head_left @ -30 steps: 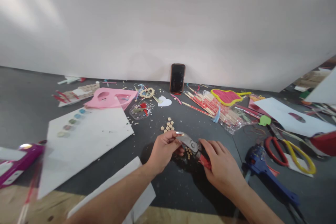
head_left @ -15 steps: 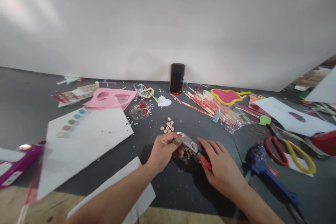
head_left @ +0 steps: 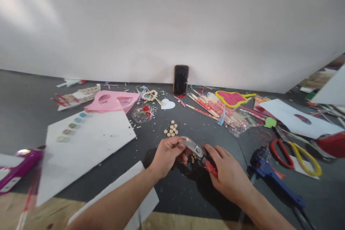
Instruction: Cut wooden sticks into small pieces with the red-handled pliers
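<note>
My right hand [head_left: 229, 169] is wrapped round the red handles of metal pruning shears [head_left: 198, 151]. Their curved jaws point left and reach the fingertips of my left hand [head_left: 166, 156]. The left thumb and fingers are pinched together at the jaw tips; whatever they grip is too small and covered to make out. Just beyond the left fingers lies a small pile of pale flower-shaped beads [head_left: 171, 129]. Under the shears are several tiny tan bits [head_left: 193, 157], partly hidden by the tool.
A phone [head_left: 180, 79] leans on the white panel [head_left: 172, 36]. Left are a white board [head_left: 91, 151], pink cut-out sheet [head_left: 107, 100] and purple tool [head_left: 21, 169]. Right are wrapped chopsticks [head_left: 215, 107], a blue glue gun [head_left: 272, 176] and scissors with red and yellow handles [head_left: 283, 153].
Both hands and the shears keep nearly the same place. A pale bit seen at the jaw tips before is harder to see now. The whole view has shifted slightly.
</note>
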### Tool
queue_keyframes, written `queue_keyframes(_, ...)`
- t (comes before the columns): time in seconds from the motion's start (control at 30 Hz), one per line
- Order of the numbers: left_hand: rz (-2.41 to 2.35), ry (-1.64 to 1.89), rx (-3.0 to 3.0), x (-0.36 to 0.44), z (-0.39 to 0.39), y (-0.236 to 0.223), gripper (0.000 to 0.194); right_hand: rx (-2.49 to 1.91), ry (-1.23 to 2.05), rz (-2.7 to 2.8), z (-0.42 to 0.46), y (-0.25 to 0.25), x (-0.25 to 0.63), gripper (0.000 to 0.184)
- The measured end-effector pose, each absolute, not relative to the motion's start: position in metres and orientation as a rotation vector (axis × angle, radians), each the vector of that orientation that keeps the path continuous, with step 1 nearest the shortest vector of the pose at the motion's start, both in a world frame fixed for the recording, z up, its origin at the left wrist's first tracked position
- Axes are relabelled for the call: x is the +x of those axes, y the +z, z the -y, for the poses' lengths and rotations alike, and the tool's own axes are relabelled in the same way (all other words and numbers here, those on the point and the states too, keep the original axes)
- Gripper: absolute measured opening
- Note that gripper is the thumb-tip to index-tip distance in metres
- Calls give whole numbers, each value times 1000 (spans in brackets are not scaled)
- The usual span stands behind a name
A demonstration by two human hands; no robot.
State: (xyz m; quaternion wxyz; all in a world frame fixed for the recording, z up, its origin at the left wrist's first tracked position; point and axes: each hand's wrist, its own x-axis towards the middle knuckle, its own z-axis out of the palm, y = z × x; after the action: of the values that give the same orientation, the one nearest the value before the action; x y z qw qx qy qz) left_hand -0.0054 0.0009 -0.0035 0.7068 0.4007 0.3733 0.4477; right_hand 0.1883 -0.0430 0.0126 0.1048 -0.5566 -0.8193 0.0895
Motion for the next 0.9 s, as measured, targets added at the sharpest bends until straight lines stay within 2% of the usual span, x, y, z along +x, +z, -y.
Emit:
queue_keyframes(0.37, -873, 1059, 911, -3, -1, -1, 19, -1708, 173, 2379, 41, 11, 184, 49)
queue_keyframes(0.6, -927, 1061, 933, -3, -1, 2, 23, -1657, 107, 2400, 41, 10, 186, 58)
queue_keyframes(0.9, -922, 1056, 960, -3, -1, 1, 22, -1677, 136, 2419, 39, 10, 186, 56)
